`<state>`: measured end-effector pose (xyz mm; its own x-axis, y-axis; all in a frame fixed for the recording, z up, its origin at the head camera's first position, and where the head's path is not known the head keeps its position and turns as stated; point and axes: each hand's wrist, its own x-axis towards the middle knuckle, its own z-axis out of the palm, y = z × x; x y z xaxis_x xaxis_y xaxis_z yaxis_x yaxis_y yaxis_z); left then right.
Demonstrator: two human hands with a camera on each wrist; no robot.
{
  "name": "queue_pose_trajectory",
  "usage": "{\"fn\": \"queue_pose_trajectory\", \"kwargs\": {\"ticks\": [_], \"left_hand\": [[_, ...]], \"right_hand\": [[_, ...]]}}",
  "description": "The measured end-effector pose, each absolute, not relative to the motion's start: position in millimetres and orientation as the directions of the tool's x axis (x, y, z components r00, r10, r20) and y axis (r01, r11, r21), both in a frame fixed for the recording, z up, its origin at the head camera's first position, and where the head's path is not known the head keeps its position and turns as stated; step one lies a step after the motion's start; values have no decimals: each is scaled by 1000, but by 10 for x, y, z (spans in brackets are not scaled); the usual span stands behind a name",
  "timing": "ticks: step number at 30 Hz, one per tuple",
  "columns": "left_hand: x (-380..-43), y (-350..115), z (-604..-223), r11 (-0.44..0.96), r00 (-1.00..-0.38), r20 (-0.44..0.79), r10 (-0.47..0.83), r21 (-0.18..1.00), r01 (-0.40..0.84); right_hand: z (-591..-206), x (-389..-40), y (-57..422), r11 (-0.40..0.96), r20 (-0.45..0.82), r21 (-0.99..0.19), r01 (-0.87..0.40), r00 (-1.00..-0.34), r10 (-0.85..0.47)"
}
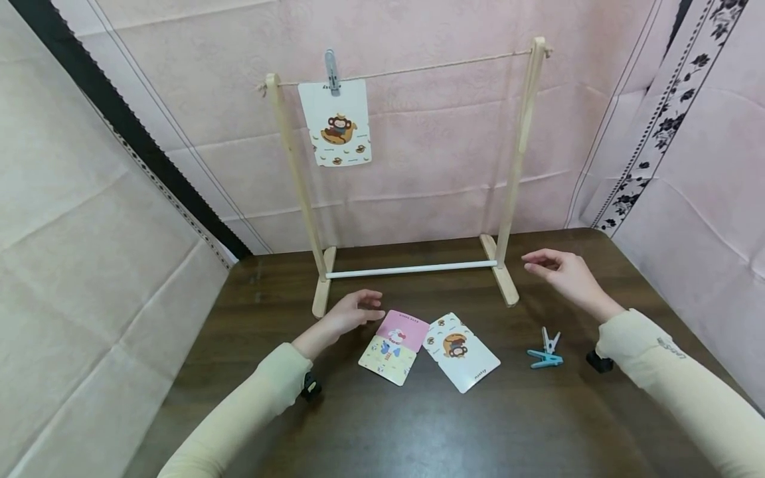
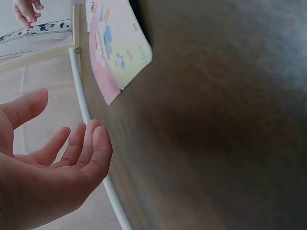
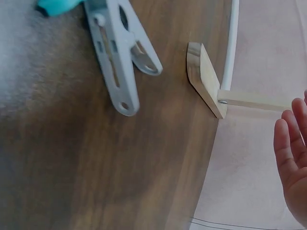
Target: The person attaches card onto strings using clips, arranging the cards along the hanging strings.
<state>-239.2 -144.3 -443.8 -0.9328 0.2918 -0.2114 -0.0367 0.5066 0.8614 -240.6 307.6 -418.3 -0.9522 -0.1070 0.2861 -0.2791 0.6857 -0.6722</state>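
Left hand (image 1: pixel 351 312) and right hand (image 1: pixel 564 273) are both hovering empty over the tabletop (image 1: pixel 442 438), thumbs and fingers apart, as the job of pegging cards along a cord (image 1: pixel 442 67) is seemingly pausing between hangings. One monkey card (image 1: pixel 337 143) is hanging from a grey peg (image 1: pixel 332 72) near the left post of a wooden stand (image 1: pixel 517 159), whose feet are standing toward the tabletop's far edge. By all appearances, the next move is calling for the left hand to be lifting a loose card to the cord and the right to be bringing a peg. Closest to the left hand, a pink-and-yellow card (image 1: pixel 394 346) is lying just off its fingertips, toward the near edge; on that card's right, a second monkey card (image 1: pixel 463 358) is lying corner-close, possibly touching. Toward the tabletop's right edge, a pale peg (image 1: pixel 550 340) and a blue peg (image 1: pixel 545 359) are lying together, nearer the near edge than the right hand, which is hovering toward the far right corner.
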Motion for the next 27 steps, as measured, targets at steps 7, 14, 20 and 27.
{"fn": "queue_pose_trajectory", "kwargs": {"ticks": [7,14,20,27], "left_hand": [[-2344,-1489,-4486,521,-940,-206,273,853,-35],[-2309,-1550,-4546,501,-955,-160,248,866,-15],[-2302,-1568,-4594,479,-957,-152,247,878,-16],[-2301,-1561,-4638,493,-955,-160,251,870,-16]], "right_hand": [[-4242,-2318,3090,699,247,-666,-261,-961,-124],[-4270,-2219,3093,675,126,-703,-223,-974,-190],[-4339,-2158,3107,670,68,-707,-227,-965,-255],[-4420,-2040,3145,692,17,-672,-263,-940,-341]]}}
